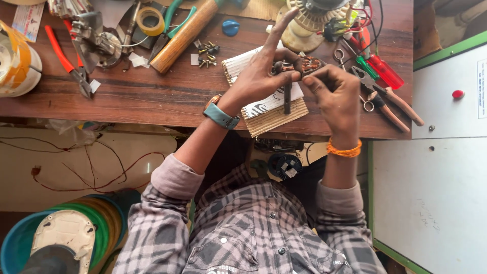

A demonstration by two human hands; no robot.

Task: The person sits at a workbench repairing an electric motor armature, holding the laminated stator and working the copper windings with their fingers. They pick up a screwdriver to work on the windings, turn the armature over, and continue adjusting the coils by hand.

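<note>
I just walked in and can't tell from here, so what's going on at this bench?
A person in a plaid shirt sits at a wooden workbench. Both hands are raised over a piece of corrugated cardboard. The left hand and right hand together pinch a small copper-wound motor part with a dark shaft hanging down. Pliers, a red screwdriver, a wooden-handled hammer, loose screws and a tape roll lie around.

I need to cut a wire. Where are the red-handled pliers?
The red-handled pliers lie at the workbench's left end, between the white tape-wrapped container and the wooden hammer handle.
</note>
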